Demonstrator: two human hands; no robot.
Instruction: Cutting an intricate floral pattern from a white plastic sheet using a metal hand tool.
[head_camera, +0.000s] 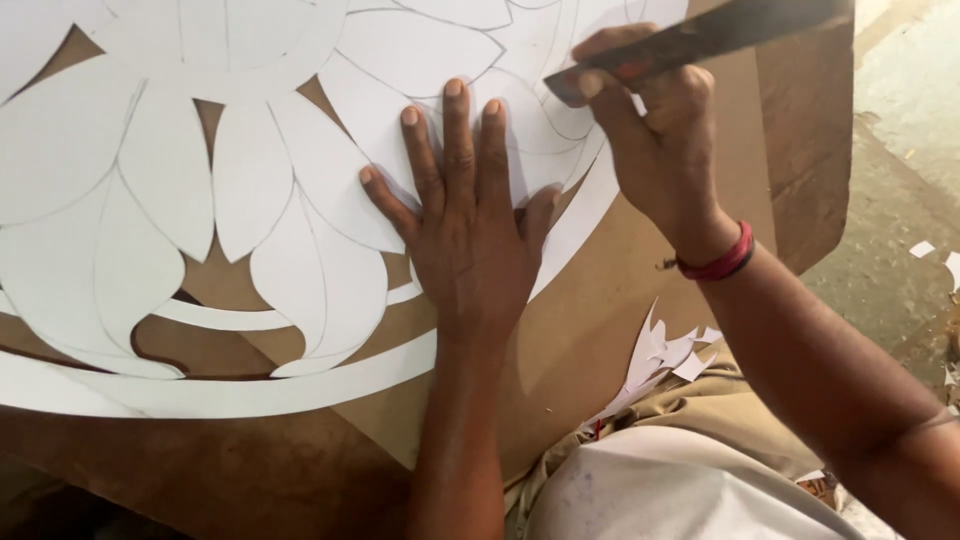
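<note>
White paper stencil spread flat on brown board, filling most of the view: a large flower pattern with petals outlined in pencil. Many gaps between the lower petals already cut through, brown showing there, also a curved band along the bottom edge freed on both sides. Upper right petals under the hands marked by lines only (apparently the part left to cut, though hard to tell under the fingers). Left hand pressed flat on the paper, fingers spread, holding nothing. Right hand closed around a dark blade, tip down on a pencil line at the paper's upper right, just beside the left fingertips. Red band on the right wrist. White scraps piled near the lap at the board's edge, more bits on the grey floor to the right. By these signs, roughly more than half done.
</note>
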